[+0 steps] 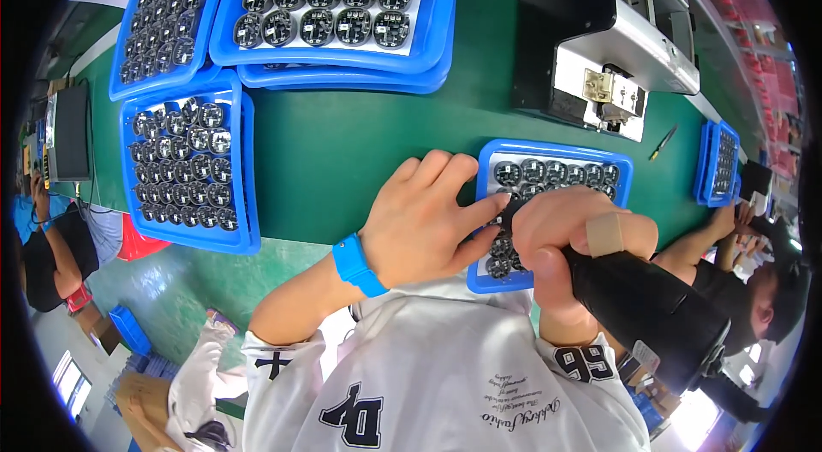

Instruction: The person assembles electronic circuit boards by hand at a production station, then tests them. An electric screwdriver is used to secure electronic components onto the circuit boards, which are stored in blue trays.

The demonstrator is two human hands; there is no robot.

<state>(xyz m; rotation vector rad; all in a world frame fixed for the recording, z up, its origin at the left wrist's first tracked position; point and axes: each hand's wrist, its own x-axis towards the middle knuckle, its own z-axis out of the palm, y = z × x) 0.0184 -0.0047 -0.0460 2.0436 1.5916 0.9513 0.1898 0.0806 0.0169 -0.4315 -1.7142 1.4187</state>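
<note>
Head view. A green table (pixel 317 144) is spanning the upper and middle frame, bearing larger blue trays (pixel 334 61) at upper left. A black handheld tool (pixel 646 302) is slanting from right of centre toward the lower right, its long axis diagonal. The smaller blue tray (pixel 556 149) is lying right of centre, its upper edge running roughly left to right. The right hand (pixel 582 234) is grasping the tool and covering the tray's lower-right part. The left hand (pixel 419 221) is lying at the tray's left edge, index and thumb parted, pointing right; round dark modules (pixel 533 169) are sitting just beside these fingertips, and whether one is being pinched cannot be told. Dark lettering, partly inverted, is marking the white shirt (pixel 445 366) at lower centre; a small pale label (pixel 644 356) at the tool's rear is showing no legible text.
</note>
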